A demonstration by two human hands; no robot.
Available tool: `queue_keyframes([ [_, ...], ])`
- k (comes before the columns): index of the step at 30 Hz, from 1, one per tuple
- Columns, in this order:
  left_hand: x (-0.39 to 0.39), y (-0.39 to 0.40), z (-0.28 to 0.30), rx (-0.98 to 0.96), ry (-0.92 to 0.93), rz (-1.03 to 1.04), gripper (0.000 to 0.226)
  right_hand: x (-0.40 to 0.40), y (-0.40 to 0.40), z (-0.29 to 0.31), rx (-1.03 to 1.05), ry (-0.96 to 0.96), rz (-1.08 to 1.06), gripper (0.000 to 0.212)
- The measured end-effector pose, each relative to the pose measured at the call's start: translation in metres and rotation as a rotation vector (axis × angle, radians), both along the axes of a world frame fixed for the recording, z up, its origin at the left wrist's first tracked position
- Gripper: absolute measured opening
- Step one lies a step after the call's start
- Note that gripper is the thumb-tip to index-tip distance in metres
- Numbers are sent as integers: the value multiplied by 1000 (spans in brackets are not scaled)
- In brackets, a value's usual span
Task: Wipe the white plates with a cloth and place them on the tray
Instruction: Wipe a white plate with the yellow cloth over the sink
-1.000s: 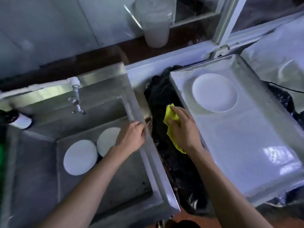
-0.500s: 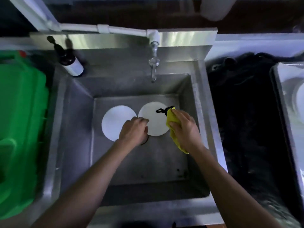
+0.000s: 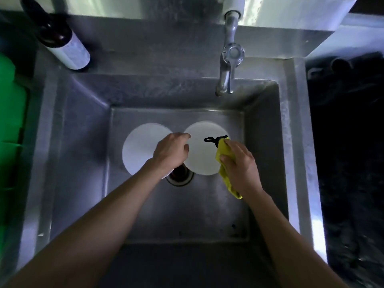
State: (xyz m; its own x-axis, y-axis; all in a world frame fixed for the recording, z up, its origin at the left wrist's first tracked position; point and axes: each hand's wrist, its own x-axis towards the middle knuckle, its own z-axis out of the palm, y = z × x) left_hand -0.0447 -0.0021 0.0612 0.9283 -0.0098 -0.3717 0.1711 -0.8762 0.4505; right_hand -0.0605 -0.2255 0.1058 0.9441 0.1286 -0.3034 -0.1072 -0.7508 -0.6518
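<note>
Steel sink (image 3: 87, 154) fills the centre of the frame; two white plates lie flat on its floor, side by side at mid-frame. Left plate (image 3: 139, 148) sits left of centre; right plate (image 3: 200, 154) just beside it, rims near touching or touching, cannot tell which. Drain (image 3: 180, 177) lies below the point where the plates meet, partly covered by the left wrist. Left hand (image 3: 171, 151) hovers over the gap between the plates, fingers loosely curled, holding nothing; contact with either plate cannot be confirmed. Right hand (image 3: 240, 165) is closed around a yellow cloth (image 3: 223, 151) at the right plate's right edge; a black loop on the cloth lies over that plate; the cloth's tail hangs below the hand. Tap (image 3: 227, 67) at upper centre; bottle (image 3: 66, 44) at upper left; green container (image 3: 10, 125) at left edge; dark mass at right edge, unidentified.
</note>
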Motion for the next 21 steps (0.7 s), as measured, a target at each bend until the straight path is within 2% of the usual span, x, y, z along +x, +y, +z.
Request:
queue_keyframes([
  [3,23,-2,-21,25,0,-41,32,13,-5,-24,22,0,-10,45],
  [9,52,-12,-56,53,19,-71,44,33,-16,-56,124,42,-47,46],
  [16,61,-24,-79,60,33,64,49,41,-20,-76,198,65,-101,46],
  [21,68,-30,-84,87,76,113,44,40,-20,-83,167,45,-95,47],
])
